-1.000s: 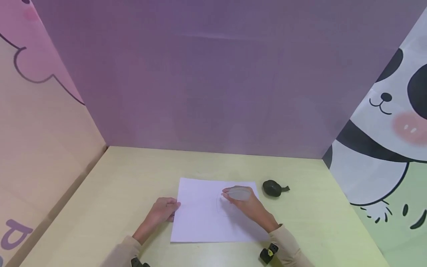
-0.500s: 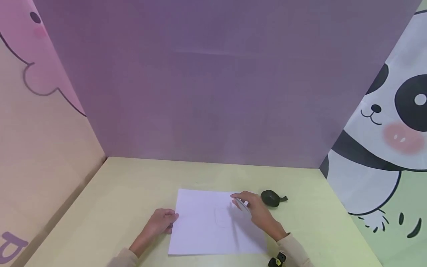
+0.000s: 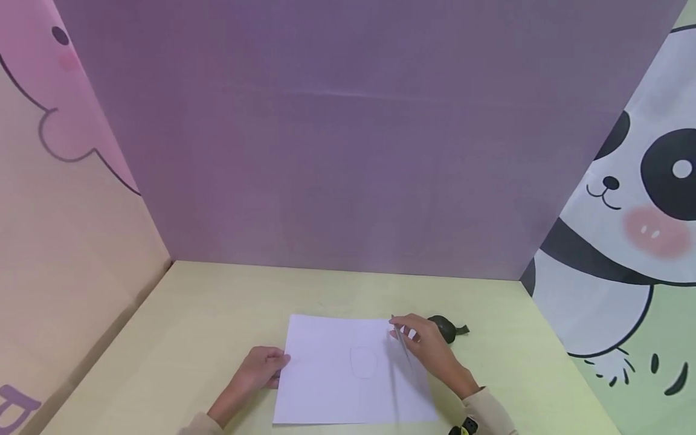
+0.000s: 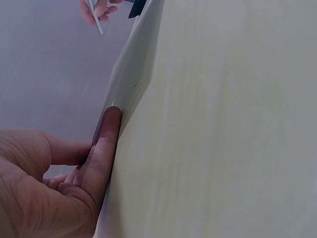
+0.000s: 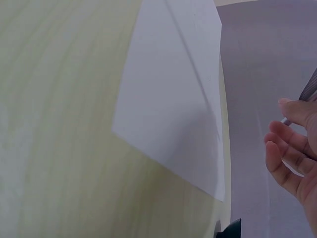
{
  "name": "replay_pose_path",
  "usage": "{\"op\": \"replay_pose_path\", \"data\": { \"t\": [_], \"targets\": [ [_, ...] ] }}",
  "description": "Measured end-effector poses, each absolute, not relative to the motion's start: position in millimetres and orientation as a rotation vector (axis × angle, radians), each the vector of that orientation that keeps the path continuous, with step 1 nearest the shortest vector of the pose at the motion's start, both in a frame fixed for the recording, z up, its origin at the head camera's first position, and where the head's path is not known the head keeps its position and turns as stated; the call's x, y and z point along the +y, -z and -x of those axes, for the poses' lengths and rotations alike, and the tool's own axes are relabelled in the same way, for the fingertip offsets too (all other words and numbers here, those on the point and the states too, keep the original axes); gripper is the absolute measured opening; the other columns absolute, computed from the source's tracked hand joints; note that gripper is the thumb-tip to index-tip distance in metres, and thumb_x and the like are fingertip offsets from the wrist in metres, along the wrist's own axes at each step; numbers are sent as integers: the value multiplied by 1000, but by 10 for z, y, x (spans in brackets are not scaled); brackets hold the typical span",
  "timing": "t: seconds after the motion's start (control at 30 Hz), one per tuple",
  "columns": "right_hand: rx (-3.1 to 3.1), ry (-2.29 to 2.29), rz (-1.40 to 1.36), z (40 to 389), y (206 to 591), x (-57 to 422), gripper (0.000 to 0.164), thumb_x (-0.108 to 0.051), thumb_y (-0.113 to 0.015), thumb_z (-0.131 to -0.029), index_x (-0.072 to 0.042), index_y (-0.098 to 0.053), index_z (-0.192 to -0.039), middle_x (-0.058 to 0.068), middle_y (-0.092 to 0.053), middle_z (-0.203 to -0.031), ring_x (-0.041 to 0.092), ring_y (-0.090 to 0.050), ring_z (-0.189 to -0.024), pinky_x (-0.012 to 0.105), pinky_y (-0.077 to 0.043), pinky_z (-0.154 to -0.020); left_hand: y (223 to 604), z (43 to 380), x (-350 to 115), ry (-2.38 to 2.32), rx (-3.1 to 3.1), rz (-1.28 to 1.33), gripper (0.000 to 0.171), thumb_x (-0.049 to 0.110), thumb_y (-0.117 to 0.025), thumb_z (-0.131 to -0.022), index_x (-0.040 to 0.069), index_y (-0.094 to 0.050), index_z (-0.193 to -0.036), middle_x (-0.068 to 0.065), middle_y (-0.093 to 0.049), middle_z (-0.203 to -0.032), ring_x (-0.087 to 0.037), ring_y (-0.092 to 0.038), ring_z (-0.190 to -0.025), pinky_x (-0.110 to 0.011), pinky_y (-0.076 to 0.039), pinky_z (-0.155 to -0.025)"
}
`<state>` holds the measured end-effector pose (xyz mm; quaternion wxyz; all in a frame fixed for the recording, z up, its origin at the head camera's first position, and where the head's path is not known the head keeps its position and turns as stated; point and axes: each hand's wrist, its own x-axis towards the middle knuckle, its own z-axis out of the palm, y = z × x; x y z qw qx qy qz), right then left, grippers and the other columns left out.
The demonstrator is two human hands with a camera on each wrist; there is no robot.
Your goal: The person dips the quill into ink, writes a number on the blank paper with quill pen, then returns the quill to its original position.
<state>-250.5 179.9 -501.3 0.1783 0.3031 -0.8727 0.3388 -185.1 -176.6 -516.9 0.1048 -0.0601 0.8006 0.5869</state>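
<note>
A white sheet of paper (image 3: pixel 321 393) lies on the table and bears a faint closed, rounded outline (image 3: pixel 351 362). At the paper's left edge, my left hand (image 3: pixel 257 367) pinches the sheet between thumb (image 4: pixel 74 151) and fingers. My right hand (image 3: pixel 435 350) holds a slim grey pen (image 3: pixel 403 343) in its fingertips over the right part of the sheet. The pen's pale, narrow end (image 4: pixel 95 15) points down in the left wrist view, while the right wrist view shows a dark ridged part (image 5: pixel 309 87). A long thin shadow falls across the paper.
Just beyond my right hand sits a dark rounded object (image 3: pixel 447 329) with a short tail, partly covered by the hand. A purple wall (image 3: pixel 348 151) rises behind the pale table (image 3: pixel 217 314). Side walls carry a pink cartoon and a panda (image 3: pixel 614 229).
My right hand has lifted back from the outline toward the right, turning the pen edge-on and more upright. The outline now shows fully. The head view has tilted up slightly; my left hand stays at the edge.
</note>
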Motion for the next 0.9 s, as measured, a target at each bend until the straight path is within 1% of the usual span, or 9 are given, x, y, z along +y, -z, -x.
{"op": "replay_pose_path", "data": {
  "t": [0.2,0.3,0.43,0.53,0.6,0.67,0.83,0.87,0.9],
  "targets": [
    [-2472,-985,-872,2482,5026,1881,27,-9,-75,-84,-10,-72,-110,-1,-73,-94,3,-59,-78,16,-52,-57,5159,1855,-1754,-1713,2368,284,21,9,-59,-95,-9,-67,-100,-7,-62,-76,-13,-60,-68,-30,-60,-62],
    [-2452,-983,-881,2483,5036,1931,27,-9,-76,-82,-9,-73,-109,0,-74,-91,2,-59,-78,16,-53,-57,5162,1856,-1764,-1730,2344,262,24,10,-58,-96,-11,-67,-104,-8,-64,-79,-13,-63,-69,-31,-61,-64],
    [-2395,-1001,-921,2492,5027,1988,27,-7,-77,-80,-7,-73,-107,0,-74,-89,2,-60,-76,16,-53,-57,5151,1858,-1782,-1739,2321,184,27,12,-57,-97,-12,-66,-104,-4,-61,-76,-11,-61,-68,-30,-61,-65],
    [-2360,-1016,-958,2486,5009,2022,28,-3,-76,-80,-6,-73,-108,-1,-73,-88,3,-58,-74,16,-53,-58,5135,1851,-1786,-1751,2302,156,26,14,-57,-97,-10,-67,-100,-1,-56,-72,-10,-58,-65,-27,-60,-64],
    [-2356,-1018,-972,2475,5002,2046,28,0,-75,-81,-6,-73,-108,-3,-71,-88,2,-57,-74,16,-53,-59,5123,1844,-1788,-1750,2292,153,24,14,-57,-97,-7,-64,-87,1,-49,-67,-9,-52,-63,-23,-57,-59],
    [-2373,-1038,-971,2457,4993,2069,29,1,-75,-80,-6,-73,-109,-3,-71,-88,1,-56,-74,17,-53,-59,5119,1837,-1794,-1742,2292,146,26,14,-57,-97,-2,-57,-76,2,-42,-63,-9,-45,-61,-20,-51,-57],
    [-2450,-1051,-947,2425,4985,2132,29,0,-76,-80,-6,-73,-108,-2,-71,-90,-2,-57,-76,17,-55,-63,5133,1831,-1818,-1739,2295,123,28,13,-55,-97,2,-53,-72,3,-40,-63,-8,-46,-62,-19,-52,-58],
    [-2459,-1053,-947,2424,4981,2145,29,0,-76,-80,-6,-73,-108,-2,-70,-89,-1,-57,-77,18,-55,-64,5135,1831,-1820,-1749,2289,123,25,13,-56,-97,0,-58,-76,3,-43,-64,-8,-49,-64,-21,-55,-59],
    [-2468,-1052,-946,2422,4974,2156,29,0,-76,-80,-6,-73,-108,-2,-70,-89,-1,-57,-77,18,-55,-64,5136,1833,-1823,-1752,2287,118,26,13,-55,-97,0,-57,-75,3,-43,-64,-8,-49,-63,-21,-55,-60]
  ]
}}
